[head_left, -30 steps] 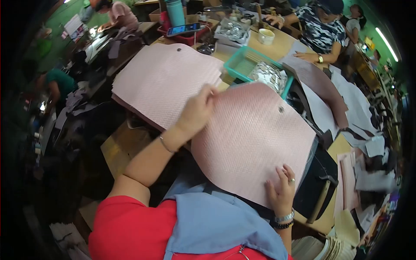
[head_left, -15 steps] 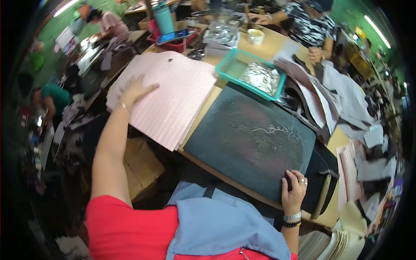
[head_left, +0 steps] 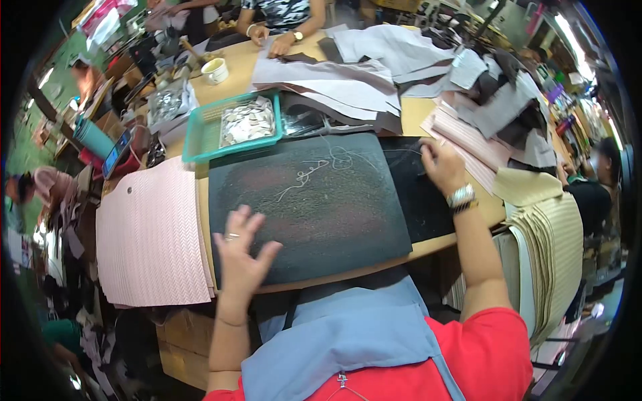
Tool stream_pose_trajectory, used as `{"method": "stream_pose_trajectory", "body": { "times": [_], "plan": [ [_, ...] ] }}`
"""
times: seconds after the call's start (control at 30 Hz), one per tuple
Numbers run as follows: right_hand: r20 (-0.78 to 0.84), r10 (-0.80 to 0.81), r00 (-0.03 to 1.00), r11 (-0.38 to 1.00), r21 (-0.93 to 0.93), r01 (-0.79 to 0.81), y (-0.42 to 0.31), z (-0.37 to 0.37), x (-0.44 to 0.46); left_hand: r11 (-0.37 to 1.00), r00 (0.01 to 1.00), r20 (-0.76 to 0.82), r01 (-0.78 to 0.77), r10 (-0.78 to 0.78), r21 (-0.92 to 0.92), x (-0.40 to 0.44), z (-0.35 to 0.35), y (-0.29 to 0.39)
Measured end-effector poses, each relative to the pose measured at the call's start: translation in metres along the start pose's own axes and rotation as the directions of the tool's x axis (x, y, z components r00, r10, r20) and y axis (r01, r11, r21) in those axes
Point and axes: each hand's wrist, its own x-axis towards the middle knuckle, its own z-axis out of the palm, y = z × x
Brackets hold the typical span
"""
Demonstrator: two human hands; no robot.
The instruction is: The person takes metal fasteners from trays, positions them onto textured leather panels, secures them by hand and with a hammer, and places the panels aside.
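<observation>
My left hand hovers over or rests on the near left part of a dark, worn board; its fingers are spread and hold nothing. Loose pale thread lies on the board. My right hand is at the far right, over the edge of a black sheet beside the board. Its fingers are curled, and what they grip, if anything, is hidden. Left of the board is a stack of pink woven-pattern sheets.
Behind the board stands a green basket of small pale pieces. A cup, grey cut pieces and pink sheets are on the table. Cream sheets hang at the right. A person's hands are across the table.
My view has turned to the right. My left hand has left the pink stack and come over the board. My right hand has moved from the board's near right corner to the black sheet's far edge.
</observation>
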Motion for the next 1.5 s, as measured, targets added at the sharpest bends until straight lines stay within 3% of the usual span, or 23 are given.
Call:
{"method": "stream_pose_trajectory", "body": {
  "times": [0.07, 0.13, 0.27, 0.4, 0.43, 0.5, 0.57, 0.67, 0.7, 0.73, 0.77, 0.87, 0.9, 0.97, 1.0, 1.03, 1.1, 1.13, 1.17, 1.2, 1.27, 1.33, 1.5],
  "plan": [
    [-0.087, 0.062, 0.994, 0.979, -0.188, -0.077, 0.078, 0.011, 0.029, 0.997, 0.997, 0.066, -0.03, 0.035, -0.068, -0.009, 0.034, 0.016],
    [-0.182, 0.153, 0.971, 0.925, -0.319, -0.205, 0.135, 0.022, 0.042, 0.993, 0.991, 0.117, -0.074, 0.063, 0.092, -0.01, 0.043, 0.02],
    [0.028, 0.547, 0.837, 0.782, -0.372, -0.499, 0.165, 0.014, 0.058, 0.993, 0.989, 0.132, -0.079, 0.066, 0.091, -0.008, 0.041, 0.019],
    [-0.158, 0.314, 0.936, 0.806, -0.477, -0.351, 0.175, 0.012, 0.08, 0.993, 0.99, 0.124, -0.076, 0.065, 0.085, -0.008, 0.04, 0.02],
    [-0.33, 0.118, 0.937, 0.914, -0.334, -0.232, 0.161, 0.005, 0.081, 0.994, 0.99, 0.125, -0.072, 0.062, 0.081, -0.008, 0.04, 0.02],
    [-0.388, 0.118, 0.914, 0.957, -0.202, -0.21, 0.092, -0.032, 0.08, 0.996, 0.991, 0.116, -0.066, 0.059, 0.062, -0.008, 0.04, 0.019],
    [-0.455, -0.064, 0.888, 0.994, -0.104, 0.019, 0.029, -0.056, 0.064, 0.998, 0.993, 0.111, -0.054, 0.05, 0.039, -0.007, 0.04, 0.017],
    [-0.318, -0.143, 0.937, 0.944, 0.24, 0.226, -0.063, -0.092, 0.019, 0.934, 0.997, -0.006, -0.071, 0.074, -0.351, -0.001, 0.041, 0.016],
    [-0.339, -0.269, 0.902, 0.864, 0.329, 0.381, -0.076, -0.096, 0.009, 0.844, 0.996, 0.017, -0.066, 0.088, -0.532, 0.003, 0.043, 0.012],
    [-0.196, -0.203, 0.959, 0.783, 0.555, 0.279, -0.094, -0.106, -0.008, 0.802, 0.999, -0.016, -0.045, 0.045, -0.595, 0.007, 0.042, 0.019],
    [-0.127, -0.241, 0.962, 0.517, 0.822, 0.238, -0.114, -0.115, -0.017, 0.755, 0.999, -0.045, -0.027, -0.003, -0.655, 0.014, 0.037, 0.03],
    [-0.124, -0.252, 0.96, 0.265, 0.945, 0.191, -0.131, -0.123, -0.015, 0.607, 0.993, -0.071, 0.002, -0.096, -0.794, 0.027, 0.029, 0.04],
    [-0.003, -0.247, 0.969, 0.029, 1.0, 0.011, -0.132, -0.118, -0.011, 0.539, 0.991, -0.089, -0.02, -0.102, -0.842, 0.028, 0.028, 0.039],
    [0.12, -0.216, 0.969, -0.123, 0.981, -0.149, -0.139, -0.095, 0.0, 0.389, 0.99, -0.085, -0.033, -0.116, -0.921, 0.022, 0.038, -0.009],
    [0.183, -0.212, 0.96, -0.201, 0.953, -0.226, -0.135, -0.081, 0.006, 0.162, 0.988, 0.141, 0.149, -0.063, -0.975, 0.014, 0.033, -0.025],
    [0.249, -0.192, 0.949, -0.156, 0.947, -0.28, -0.12, -0.056, 0.015, 0.183, 0.978, 0.148, 0.173, -0.144, -0.968, 0.015, 0.027, -0.009],
    [0.223, -0.14, 0.965, 0.605, 0.79, -0.095, -0.069, -0.027, 0.032, 0.293, 0.953, 0.117, 0.202, -0.281, -0.935, 0.018, 0.025, 0.011],
    [0.335, 0.02, 0.942, 0.501, 0.812, -0.299, -0.044, -0.018, 0.037, 0.378, 0.938, 0.078, 0.211, -0.339, -0.902, 0.017, 0.027, 0.009],
    [0.064, 0.055, 0.996, 0.639, 0.764, -0.084, 0.018, 0.026, 0.054, 0.522, 0.952, 0.005, 0.173, -0.307, -0.835, 0.015, 0.032, 0.003],
    [-0.111, 0.161, 0.981, 0.915, 0.39, -0.106, 0.052, 0.023, 0.056, 0.707, 0.972, -0.063, 0.118, -0.224, -0.698, 0.008, 0.039, -0.014],
    [0.035, 0.387, 0.921, 0.882, 0.278, -0.381, 0.12, 0.013, 0.054, 0.704, 0.976, -0.059, 0.109, -0.21, -0.701, 0.005, 0.042, -0.019],
    [-0.086, 0.276, 0.957, 0.942, -0.175, -0.288, 0.226, 0.049, 0.033, 0.767, 0.974, -0.036, 0.152, -0.223, -0.624, 0.005, 0.035, -0.009],
    [-0.073, 0.32, 0.944, 0.885, -0.333, -0.326, 0.217, 0.032, 0.028, 0.751, 0.965, -0.1, 0.123, -0.244, -0.649, 0.006, 0.042, -0.007]
  ]
}}
